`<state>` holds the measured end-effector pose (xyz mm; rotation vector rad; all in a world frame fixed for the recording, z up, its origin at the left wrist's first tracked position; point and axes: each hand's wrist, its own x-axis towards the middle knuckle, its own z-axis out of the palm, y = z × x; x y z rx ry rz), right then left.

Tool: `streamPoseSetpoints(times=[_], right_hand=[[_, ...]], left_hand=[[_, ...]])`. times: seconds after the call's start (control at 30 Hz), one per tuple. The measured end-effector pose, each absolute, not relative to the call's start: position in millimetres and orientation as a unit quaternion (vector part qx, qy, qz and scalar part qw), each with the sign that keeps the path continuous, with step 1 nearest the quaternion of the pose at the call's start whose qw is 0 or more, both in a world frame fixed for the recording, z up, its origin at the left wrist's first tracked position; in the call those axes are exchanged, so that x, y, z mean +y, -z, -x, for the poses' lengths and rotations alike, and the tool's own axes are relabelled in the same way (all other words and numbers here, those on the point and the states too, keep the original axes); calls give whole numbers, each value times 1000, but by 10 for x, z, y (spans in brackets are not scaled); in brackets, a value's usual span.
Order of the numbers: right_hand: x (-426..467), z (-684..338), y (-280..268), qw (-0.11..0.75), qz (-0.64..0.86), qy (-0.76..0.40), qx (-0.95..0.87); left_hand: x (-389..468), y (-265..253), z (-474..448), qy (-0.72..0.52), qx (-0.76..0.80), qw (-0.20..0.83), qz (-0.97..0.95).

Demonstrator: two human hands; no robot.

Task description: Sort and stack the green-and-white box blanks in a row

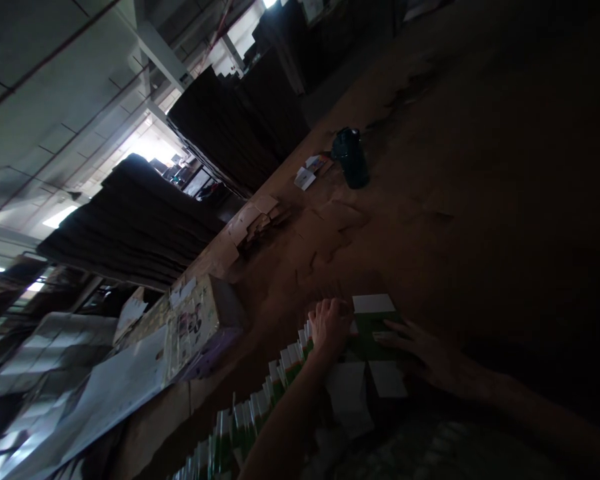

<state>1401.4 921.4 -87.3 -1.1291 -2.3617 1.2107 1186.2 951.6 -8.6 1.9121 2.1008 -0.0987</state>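
A green-and-white folding carton point(373, 304) lies in front of me, with white flaps point(349, 390) spread on its near side. At its left edge my left hand point(329, 327) is closed, fingers curled on the carton; the fingertips are partly hidden. My right hand point(425, 348) lies over the carton's right part, its fingers stretched out and apart on the green face. Beside my left forearm runs a long row of green-and-white cartons point(275, 381), standing close together on edge. The light is dim, and the near parts of the carton are hard to make out.
A dark green jug or bottle point(351, 160) stands farther along the brown table point(300, 233), near some paper scraps point(305, 178). To the left are a taped box point(195, 327) and a white sheet point(115, 383). Tall dark stacks point(140, 220) rise beyond the table.
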Motion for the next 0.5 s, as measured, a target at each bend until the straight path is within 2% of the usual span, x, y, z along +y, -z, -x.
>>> streamPoseSetpoints(times=[0.17, 0.33, 0.5], right_hand=[[9361, -14230, 837, 106, 402, -391, -821], [9371, -14583, 1097, 105, 534, -304, -782], [9065, -13846, 1097, 181, 516, -287, -787]], left_hand=[[9444, 135, -11945, 72, 697, 147, -698], [9415, 187, -11953, 88, 695, 160, -696], [9372, 201, -11945, 55, 713, 149, -683]])
